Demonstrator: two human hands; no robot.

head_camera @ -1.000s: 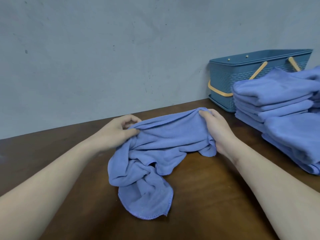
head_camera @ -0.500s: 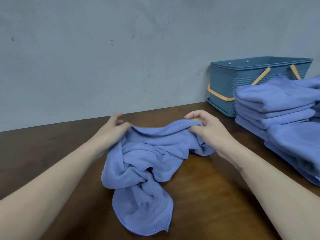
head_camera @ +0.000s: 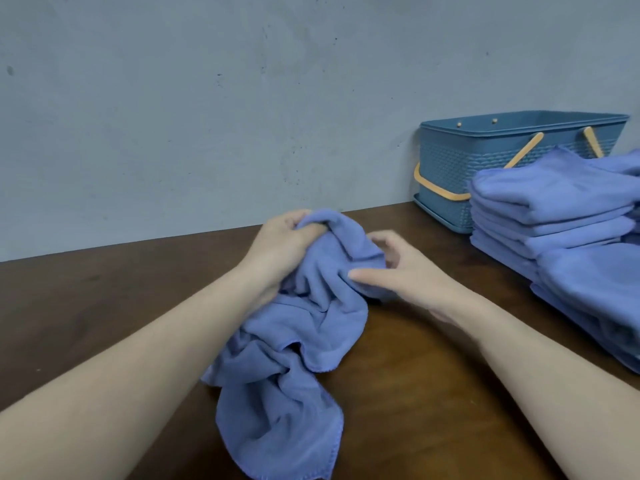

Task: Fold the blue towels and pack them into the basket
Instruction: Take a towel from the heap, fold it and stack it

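Blue towel (head_camera: 304, 341), teal woven-pattern basket (head_camera: 460, 168) with yellow handles (head_camera: 436, 190)

Hands drawn closer together since a second ago: left hand (head_camera: 287, 247) now bunching towel (head_camera: 304, 323) top edge in a fist; right hand (head_camera: 398, 271) loosened, fingers (head_camera: 367, 274) spread against cloth just right of left fingers. Towel more crumpled, narrower.

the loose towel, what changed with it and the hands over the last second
The hands came together: a second ago they held the loose towel stretched wide by its top edge; now it is bunched between them. The left hand grips a gathered fold at the top. The right hand has loosened, fingers spread against the cloth. The towel's lower end still trails on the table. The basket and folded stack stayed put.
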